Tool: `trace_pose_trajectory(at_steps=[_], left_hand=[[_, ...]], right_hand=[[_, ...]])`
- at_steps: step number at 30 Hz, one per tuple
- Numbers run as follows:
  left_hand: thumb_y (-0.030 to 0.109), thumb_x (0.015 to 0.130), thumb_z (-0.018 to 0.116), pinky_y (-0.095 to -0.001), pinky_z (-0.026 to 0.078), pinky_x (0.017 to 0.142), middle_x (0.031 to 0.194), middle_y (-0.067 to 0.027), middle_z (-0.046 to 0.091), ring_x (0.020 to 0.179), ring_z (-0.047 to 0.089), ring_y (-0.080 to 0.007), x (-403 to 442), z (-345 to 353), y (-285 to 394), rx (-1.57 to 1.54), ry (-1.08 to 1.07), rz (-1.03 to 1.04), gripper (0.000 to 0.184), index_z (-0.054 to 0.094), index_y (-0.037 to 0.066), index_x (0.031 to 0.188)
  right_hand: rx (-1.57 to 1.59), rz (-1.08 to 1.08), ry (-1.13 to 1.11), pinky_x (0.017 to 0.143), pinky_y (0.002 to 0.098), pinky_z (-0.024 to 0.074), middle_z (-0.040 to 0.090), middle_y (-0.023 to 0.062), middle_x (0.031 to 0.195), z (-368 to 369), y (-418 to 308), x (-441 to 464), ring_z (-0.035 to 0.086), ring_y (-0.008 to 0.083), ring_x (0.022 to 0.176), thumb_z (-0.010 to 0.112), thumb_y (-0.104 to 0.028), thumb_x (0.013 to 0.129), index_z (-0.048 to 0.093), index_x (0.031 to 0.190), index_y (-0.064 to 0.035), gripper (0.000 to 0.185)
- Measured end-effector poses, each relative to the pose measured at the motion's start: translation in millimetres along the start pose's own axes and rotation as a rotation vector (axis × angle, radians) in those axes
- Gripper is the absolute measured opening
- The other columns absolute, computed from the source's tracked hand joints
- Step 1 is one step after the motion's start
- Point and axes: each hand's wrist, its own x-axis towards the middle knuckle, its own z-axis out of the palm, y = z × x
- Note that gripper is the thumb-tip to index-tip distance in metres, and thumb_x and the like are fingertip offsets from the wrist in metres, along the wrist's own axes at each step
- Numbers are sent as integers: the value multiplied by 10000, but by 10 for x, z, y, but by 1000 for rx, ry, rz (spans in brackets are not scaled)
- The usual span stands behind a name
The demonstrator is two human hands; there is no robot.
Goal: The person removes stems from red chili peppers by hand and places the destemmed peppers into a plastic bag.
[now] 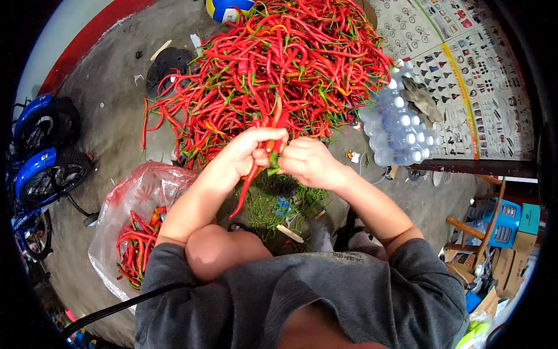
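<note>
My left hand (253, 149) is closed around a few long red chili peppers (246, 191); one hangs below the fingers and others stick up above them. Close beside it, my right hand (309, 163) has its fingers pressed together at the green chili stems (274, 165). A large heap of red chili peppers (290, 64) with green stems lies just beyond both hands. Beneath them, loose green stems (258, 212) are scattered on the floor. To the left, a clear and red plastic bag (107, 218) stands open with red chilies (138, 247) inside.
A pack of water bottles (401, 125) with a dark glove (421, 100) on top stands right of the heap, by a printed poster sheet (453, 75). Blue-framed wheels (46, 151) are at left, a ball (228, 9) behind, and a wooden chair (491, 221) with boxes at right.
</note>
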Motion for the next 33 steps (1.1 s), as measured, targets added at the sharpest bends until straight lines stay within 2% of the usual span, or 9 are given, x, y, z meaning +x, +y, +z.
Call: trace_pose_trajectory(at_steps=[5, 9, 16, 19, 20, 25, 27, 29, 33], left_hand=[[161, 782, 628, -187, 236, 323, 533, 42, 478, 353, 349, -34, -100, 106, -18, 245, 46, 15, 89, 563, 102, 774], [167, 812, 595, -164, 219, 305, 558, 35, 501, 338, 323, -19, -52, 76, -40, 123, -16, -23, 91, 558, 89, 783], [245, 867, 521, -150, 197, 304, 637, 13, 546, 334, 285, 0, -117, 243, 25, -27, 17, 204, 193, 550, 63, 808], [241, 827, 581, -192, 183, 314, 542, 30, 472, 337, 289, -29, -93, 191, -72, 142, 4, 142, 167, 562, 78, 794], [204, 808, 605, -207, 185, 315, 518, 40, 447, 339, 297, -44, -93, 185, -107, 187, 60, 132, 140, 558, 75, 779], [195, 794, 632, -205, 221, 351, 527, 57, 447, 386, 357, -39, 44, 177, -303, 577, 199, 272, 169, 515, 105, 711], [200, 792, 638, -204, 225, 360, 530, 66, 447, 394, 347, -31, -3, 215, -151, 606, 378, 539, 176, 512, 111, 709], [201, 791, 640, -195, 236, 367, 552, 59, 479, 397, 356, -29, -112, 207, 28, 436, 422, 635, 133, 554, 102, 770], [173, 791, 627, -224, 372, 489, 660, -1, 560, 532, 490, -79, -120, 86, 39, 361, 340, 642, 122, 577, 74, 841]], right_hand=[[-132, -320, -229, 597, 294, 422, 460, 4, 712, -169, 54, -30, 509, 166, 689, 556, -166, 663, 488, 717, -97, 110], [-240, -443, -159, 564, 277, 378, 445, -20, 705, -315, 18, 100, 484, 130, 674, 553, -172, 617, 516, 708, -114, 114], [-338, -278, 89, 477, 271, 278, 364, -26, 590, -309, -104, 173, 378, 106, 509, 635, -181, 560, 524, 650, -136, 150], [-154, -273, 7, 475, 296, 307, 376, -10, 580, -119, -183, 88, 419, 136, 511, 653, -153, 577, 417, 572, -126, 238], [-148, -280, -177, 498, 311, 364, 419, 8, 573, -151, -162, 43, 476, 163, 540, 583, -212, 575, 468, 587, -110, 154], [-96, -413, -463, 506, 333, 405, 460, 40, 578, -121, -103, -62, 503, 205, 527, 555, -216, 637, 480, 581, -100, 149], [-45, -238, -686, 532, 356, 437, 511, 66, 583, -56, -212, -257, 544, 238, 555, 547, -226, 650, 492, 576, -82, 171], [-119, 235, -1150, 553, 397, 461, 611, 111, 680, -51, -259, -355, 601, 270, 651, 542, -253, 707, 567, 617, -81, 197], [-400, 639, -948, 574, 398, 473, 620, 115, 755, -294, 297, -216, 604, 284, 692, 530, -327, 787, 641, 749, -119, 239]])
